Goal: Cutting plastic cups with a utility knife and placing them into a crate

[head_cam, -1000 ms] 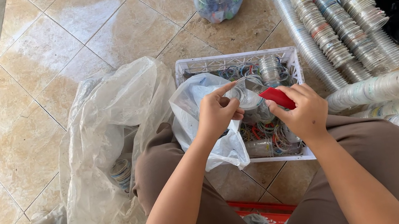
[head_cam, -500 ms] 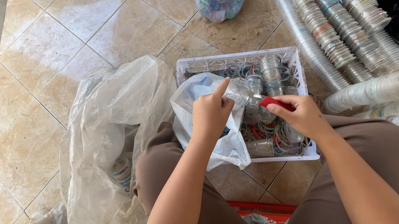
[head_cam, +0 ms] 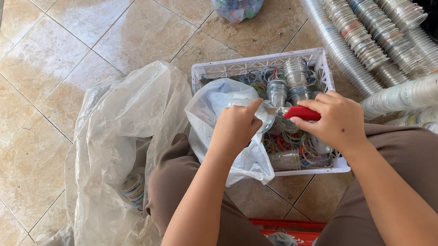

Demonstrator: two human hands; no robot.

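Over the near half of the white basket (head_cam: pixel 324 59), head view: left hand (head_cam: pixel 237 129) clenched round a clear plastic cup (head_cam: pixel 265 117); right hand (head_cam: pixel 335 119) grasping a red-handled tool (head_cam: pixel 302 113). Tool's long axis runs level, right to left, tip meeting the cup beside the left-hand fingers. Blade tip, cup rim and cup base hidden; clear bag (head_cam: pixel 221 102) hangs beneath.

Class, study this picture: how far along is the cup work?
Done: long stacks of clear cups lie on the tiles. In hand: left hand holds a clear cup; right hand grips a red-handled tool. Left: loose cups and rings fill the white basket.
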